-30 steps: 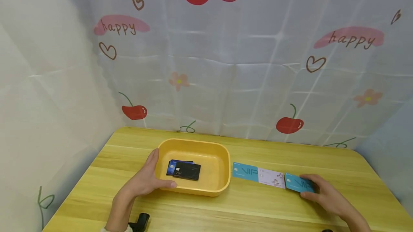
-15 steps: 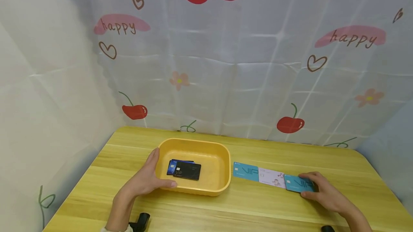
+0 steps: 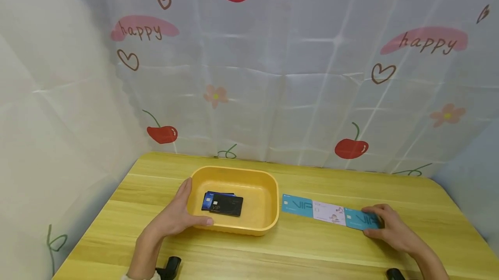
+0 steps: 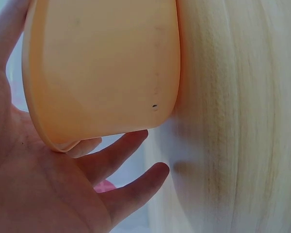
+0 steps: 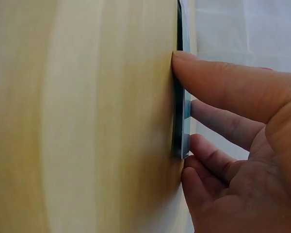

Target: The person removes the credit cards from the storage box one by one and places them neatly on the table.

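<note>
A yellow plastic tub [image 3: 273,210] stands on the wooden table [image 3: 304,249], with a black VIP card [image 3: 228,205] lying over a blue card [image 3: 206,200] inside. My left hand [image 3: 177,218] cups the tub's near left corner, thumb up the side and fingers along the front wall. In the left wrist view the palm [image 4: 48,194] lies against the tub [image 4: 102,63]. Right of the tub three cards overlap in a row: teal [image 3: 298,205], white [image 3: 329,214], teal [image 3: 358,219]. My right hand [image 3: 386,227] pinches the rightmost teal card [image 5: 180,97] by its long edges, flat on the table.
A printed cloth backdrop [image 3: 273,76] closes off the back and both sides of the table. Small black objects sit at the front edge, one on the left [image 3: 169,268] and one on the right [image 3: 393,275]. Bare wood lies in front of the tub and cards.
My right hand's fingers have settled a little closer on the rightmost teal card, which has barely shifted. The left hand and tub have stayed put.
</note>
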{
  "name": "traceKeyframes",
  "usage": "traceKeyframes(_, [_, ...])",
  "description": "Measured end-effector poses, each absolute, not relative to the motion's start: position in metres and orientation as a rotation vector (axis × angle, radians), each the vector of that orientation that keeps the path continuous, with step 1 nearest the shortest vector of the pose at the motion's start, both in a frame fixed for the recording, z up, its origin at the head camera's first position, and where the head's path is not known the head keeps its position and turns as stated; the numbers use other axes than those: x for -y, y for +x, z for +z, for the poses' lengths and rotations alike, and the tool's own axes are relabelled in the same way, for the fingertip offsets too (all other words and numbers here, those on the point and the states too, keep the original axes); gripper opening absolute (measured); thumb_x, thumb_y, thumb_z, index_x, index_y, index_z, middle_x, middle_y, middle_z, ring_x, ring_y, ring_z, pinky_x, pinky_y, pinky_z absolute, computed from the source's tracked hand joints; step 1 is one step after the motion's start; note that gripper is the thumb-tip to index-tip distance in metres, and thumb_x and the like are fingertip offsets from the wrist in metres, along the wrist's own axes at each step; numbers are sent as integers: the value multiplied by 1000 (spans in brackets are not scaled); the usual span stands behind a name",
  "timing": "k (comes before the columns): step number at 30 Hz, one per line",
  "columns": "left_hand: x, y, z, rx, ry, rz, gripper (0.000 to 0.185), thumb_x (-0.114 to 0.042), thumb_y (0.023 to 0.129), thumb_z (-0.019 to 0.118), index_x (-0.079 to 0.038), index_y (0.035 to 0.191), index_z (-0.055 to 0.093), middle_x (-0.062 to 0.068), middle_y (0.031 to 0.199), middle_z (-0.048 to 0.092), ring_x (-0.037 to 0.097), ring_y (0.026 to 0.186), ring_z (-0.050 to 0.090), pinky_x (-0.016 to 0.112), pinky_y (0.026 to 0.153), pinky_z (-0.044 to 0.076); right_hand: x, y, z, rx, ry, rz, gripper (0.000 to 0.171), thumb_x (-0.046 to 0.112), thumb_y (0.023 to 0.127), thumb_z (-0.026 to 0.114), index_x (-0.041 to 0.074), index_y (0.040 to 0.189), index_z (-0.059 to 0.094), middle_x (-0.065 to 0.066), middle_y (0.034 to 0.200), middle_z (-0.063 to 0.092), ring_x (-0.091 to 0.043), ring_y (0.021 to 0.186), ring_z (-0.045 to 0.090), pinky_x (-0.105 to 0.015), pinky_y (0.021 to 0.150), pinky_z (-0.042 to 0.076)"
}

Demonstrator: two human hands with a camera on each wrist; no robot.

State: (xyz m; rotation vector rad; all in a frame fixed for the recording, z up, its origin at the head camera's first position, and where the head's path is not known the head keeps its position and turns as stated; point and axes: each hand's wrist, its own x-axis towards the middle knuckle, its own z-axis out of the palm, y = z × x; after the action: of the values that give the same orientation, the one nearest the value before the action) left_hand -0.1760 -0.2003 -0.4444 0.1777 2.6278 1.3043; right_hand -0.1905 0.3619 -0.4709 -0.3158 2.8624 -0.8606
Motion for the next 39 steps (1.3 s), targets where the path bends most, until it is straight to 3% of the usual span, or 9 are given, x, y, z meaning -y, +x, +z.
traceKeyframes(7, [200, -177, -446, -2628, 179, 1308, 135, -45, 71, 87, 4, 155, -6, 25, 161, -10, 44, 147, -1, 62, 113, 8, -361, -192, -468, -2840, -278, -858, 56, 18, 81, 80, -8, 126, 59, -28, 121, 47, -44, 108, 43, -64, 89, 39])
traceKeyframes(20, [199, -176, -442, -2635, 158, 1289, 135, -44, 71, 88, 5, 155, -6, 26, 161, -9, 44, 146, 0, 61, 113, 8, -360, -188, -472, -2886, -341, -857, 54, 15, 83, 78, -8, 128, 59, -25, 120, 47, -41, 106, 45, -60, 84, 41])
traceKeyframes(39, [199, -177, -446, -2630, 150, 1290, 135, -45, 70, 87, 3, 155, -7, 24, 161, -9, 43, 147, 1, 61, 114, 9, -359, -185, -472, -2889, -287, -901, 60, 25, 90, 73, -10, 133, 52, -30, 124, 49, -44, 109, 46, -61, 86, 40])
